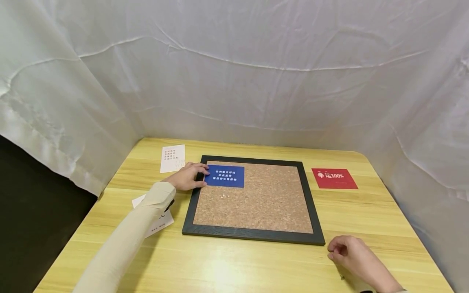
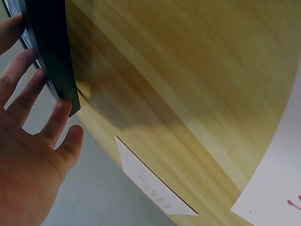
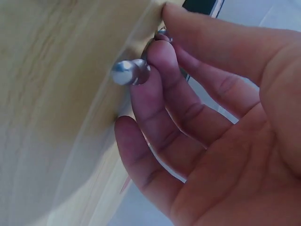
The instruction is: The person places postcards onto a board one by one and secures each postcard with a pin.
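Note:
My left hand (image 1: 188,176) lies over the left side of a black-framed cork board (image 1: 272,195). Its fingertips touch the left edge of a blue card (image 1: 229,177) with white writing, which lies flat in the board's upper left. In the left wrist view, the fingers (image 2: 58,115) reach along the dark frame (image 2: 51,56). Beyond the board's lower right corner, my right hand (image 1: 353,254) is low at the table with curled fingers. A silver push pin (image 3: 162,35) shows between its thumb and index fingertip. Another silver push pin (image 3: 127,73) is beside the other fingers.
Small shiny pieces (image 1: 225,196) lie on the cork below the blue card. A red card (image 1: 334,178) is right of the board. Left of it are a white card (image 1: 172,158) and another white card (image 1: 161,224), partly under my sleeve. Pale cloth (image 1: 256,81) surrounds the table.

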`<move>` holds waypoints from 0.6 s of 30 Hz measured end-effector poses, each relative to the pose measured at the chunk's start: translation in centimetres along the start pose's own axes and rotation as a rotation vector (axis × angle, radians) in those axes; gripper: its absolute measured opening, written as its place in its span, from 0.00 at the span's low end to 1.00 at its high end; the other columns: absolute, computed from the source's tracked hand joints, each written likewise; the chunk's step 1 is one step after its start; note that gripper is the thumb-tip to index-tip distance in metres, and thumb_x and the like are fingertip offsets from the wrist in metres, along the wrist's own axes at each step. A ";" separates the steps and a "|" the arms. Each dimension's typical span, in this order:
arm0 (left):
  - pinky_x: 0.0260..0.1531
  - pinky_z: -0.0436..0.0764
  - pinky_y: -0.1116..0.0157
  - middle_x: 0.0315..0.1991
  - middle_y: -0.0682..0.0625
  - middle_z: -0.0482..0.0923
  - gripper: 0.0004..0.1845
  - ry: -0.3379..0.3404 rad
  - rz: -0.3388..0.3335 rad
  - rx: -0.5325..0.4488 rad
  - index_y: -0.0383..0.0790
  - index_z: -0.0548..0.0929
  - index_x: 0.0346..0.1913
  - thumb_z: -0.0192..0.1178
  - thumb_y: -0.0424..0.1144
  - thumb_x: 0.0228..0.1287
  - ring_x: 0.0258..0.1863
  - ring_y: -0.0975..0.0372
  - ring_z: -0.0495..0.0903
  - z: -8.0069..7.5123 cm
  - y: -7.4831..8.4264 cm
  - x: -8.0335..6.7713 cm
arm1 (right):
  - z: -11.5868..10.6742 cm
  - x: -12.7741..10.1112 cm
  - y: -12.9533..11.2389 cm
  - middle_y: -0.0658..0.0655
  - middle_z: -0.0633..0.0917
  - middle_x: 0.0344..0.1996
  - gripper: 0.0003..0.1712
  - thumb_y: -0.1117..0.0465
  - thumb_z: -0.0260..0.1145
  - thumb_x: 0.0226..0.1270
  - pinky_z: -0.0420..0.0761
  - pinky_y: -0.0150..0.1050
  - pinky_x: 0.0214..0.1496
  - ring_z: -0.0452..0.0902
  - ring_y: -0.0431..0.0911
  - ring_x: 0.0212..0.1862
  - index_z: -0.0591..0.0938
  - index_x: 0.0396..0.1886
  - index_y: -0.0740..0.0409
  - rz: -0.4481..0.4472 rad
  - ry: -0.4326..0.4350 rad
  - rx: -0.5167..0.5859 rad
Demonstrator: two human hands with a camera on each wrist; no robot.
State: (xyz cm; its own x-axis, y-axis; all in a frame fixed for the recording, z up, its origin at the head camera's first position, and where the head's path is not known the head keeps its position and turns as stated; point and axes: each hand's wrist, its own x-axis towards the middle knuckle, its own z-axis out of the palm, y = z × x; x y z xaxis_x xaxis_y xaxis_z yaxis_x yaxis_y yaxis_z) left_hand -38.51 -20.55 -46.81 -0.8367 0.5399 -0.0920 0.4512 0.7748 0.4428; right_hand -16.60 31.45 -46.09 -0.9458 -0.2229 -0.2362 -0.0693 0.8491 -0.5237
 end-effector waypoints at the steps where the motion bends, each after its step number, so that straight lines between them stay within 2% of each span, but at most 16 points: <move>1: 0.75 0.62 0.39 0.77 0.41 0.66 0.26 -0.001 -0.001 -0.001 0.39 0.80 0.67 0.66 0.47 0.71 0.75 0.40 0.62 0.0 0.0 0.0 | 0.0 0.0 0.0 0.46 0.82 0.25 0.05 0.67 0.74 0.63 0.74 0.30 0.29 0.69 0.31 0.27 0.86 0.32 0.52 0.003 0.002 -0.004; 12: 0.74 0.63 0.39 0.77 0.40 0.67 0.26 0.008 0.011 0.012 0.37 0.81 0.67 0.66 0.46 0.71 0.74 0.40 0.64 -0.1 0.3 0.0 | 0.1 0.4 -0.3 0.46 0.84 0.27 0.09 0.71 0.70 0.65 0.75 0.30 0.31 0.71 0.33 0.28 0.87 0.33 0.52 0.079 0.041 -0.057; 18: 0.74 0.63 0.39 0.77 0.40 0.67 0.25 0.012 0.013 0.015 0.37 0.81 0.67 0.66 0.45 0.71 0.74 0.40 0.64 0.0 0.4 0.1 | -0.3 0.3 -0.1 0.45 0.85 0.29 0.09 0.70 0.69 0.68 0.77 0.30 0.33 0.72 0.31 0.29 0.87 0.34 0.51 0.062 0.053 -0.078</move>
State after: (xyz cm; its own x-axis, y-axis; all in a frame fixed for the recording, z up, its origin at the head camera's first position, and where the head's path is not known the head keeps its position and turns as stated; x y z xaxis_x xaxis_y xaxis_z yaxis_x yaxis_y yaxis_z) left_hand -38.39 -20.24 -46.66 -0.8346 0.5457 -0.0753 0.4663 0.7726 0.4309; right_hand -16.96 31.38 -45.87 -0.9644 -0.1444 -0.2216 -0.0322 0.8955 -0.4438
